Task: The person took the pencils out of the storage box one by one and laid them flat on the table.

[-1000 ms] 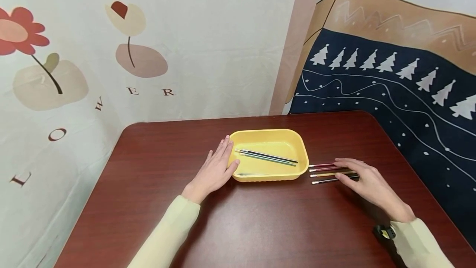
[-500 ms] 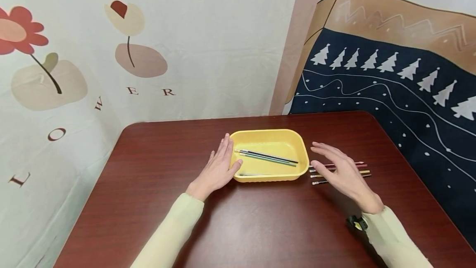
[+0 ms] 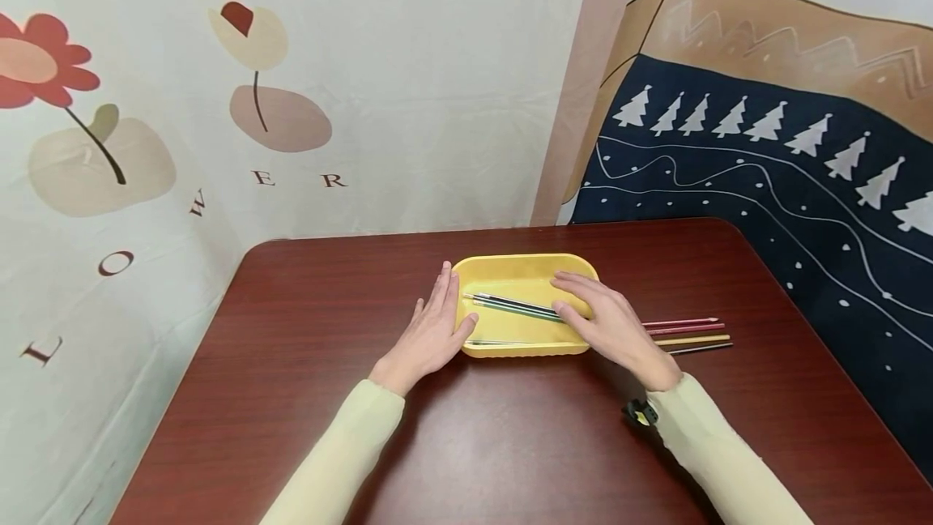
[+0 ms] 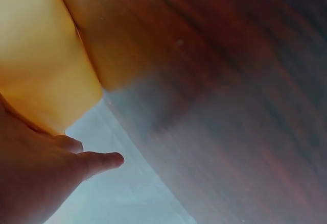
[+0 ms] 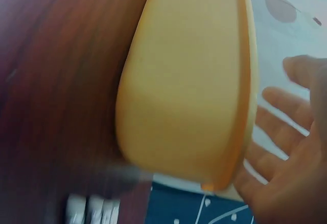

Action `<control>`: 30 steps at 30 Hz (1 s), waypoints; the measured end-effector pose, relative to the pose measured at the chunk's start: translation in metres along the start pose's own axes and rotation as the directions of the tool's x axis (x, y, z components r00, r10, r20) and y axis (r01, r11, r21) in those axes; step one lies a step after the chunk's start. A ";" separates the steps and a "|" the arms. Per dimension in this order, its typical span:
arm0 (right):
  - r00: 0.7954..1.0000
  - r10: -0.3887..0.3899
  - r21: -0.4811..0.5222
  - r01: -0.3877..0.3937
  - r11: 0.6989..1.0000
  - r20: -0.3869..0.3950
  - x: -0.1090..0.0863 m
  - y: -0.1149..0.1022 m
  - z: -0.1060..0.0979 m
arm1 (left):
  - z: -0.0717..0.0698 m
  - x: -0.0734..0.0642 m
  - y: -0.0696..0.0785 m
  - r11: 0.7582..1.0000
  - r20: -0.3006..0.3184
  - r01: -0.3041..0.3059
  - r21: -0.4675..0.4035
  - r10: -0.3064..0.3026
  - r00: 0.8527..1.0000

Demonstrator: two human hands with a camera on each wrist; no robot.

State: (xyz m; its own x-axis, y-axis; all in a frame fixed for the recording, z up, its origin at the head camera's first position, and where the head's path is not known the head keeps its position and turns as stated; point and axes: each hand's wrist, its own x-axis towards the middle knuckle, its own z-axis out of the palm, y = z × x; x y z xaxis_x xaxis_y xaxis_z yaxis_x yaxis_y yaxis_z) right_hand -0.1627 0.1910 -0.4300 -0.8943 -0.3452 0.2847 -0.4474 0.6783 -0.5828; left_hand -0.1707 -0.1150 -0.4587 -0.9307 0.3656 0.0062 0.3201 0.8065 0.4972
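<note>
A yellow plastic tray stands on the table. My left hand lies along its left end with straight fingers touching the rim; the left wrist view has the tray wall beside that hand. Over the tray's right end hovers my right hand, its fingers relaxed and spread, holding nothing. Several dark and green pencils lie inside the tray, partly hidden by the right hand. To the right, beneath the right wrist, a red pencil and a yellow pencil lie beside others, their left ends hidden.
The brown table reaches back to a pale curtain with printed flowers. A dark blue panel with white trees hangs along the right side. A small black device sits at the right wrist.
My right hand has moved left, from above the pencils on the table to over the tray's right end. The left hand stays at the tray's left end. The pencils keep their places.
</note>
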 end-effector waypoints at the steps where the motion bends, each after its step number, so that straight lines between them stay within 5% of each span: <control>1: 1.000 0.000 -0.004 0.000 1.000 0.005 0.003 -0.001 0.002 | 0.000 0.000 0.000 1.000 -0.004 0.001 0.000 -0.001 1.000; 15: 0.990 -0.034 -0.020 0.037 0.999 0.134 0.039 -0.011 0.026 | 0.000 0.000 0.001 1.000 -0.010 0.015 0.003 -0.015 1.000; 30: 0.958 0.040 -0.086 -0.016 0.996 0.283 0.057 -0.006 0.039 | 0.001 0.000 0.001 1.000 0.010 0.011 0.024 -0.011 1.000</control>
State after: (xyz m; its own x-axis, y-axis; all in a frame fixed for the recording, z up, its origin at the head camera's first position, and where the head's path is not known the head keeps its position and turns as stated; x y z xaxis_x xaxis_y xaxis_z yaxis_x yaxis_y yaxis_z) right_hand -0.2108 0.1424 -0.4398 -0.8724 -0.4876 0.0342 -0.4322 0.7367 -0.5200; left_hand -0.1703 -0.1136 -0.4589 -0.9325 0.3611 -0.0083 0.3138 0.8213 0.4764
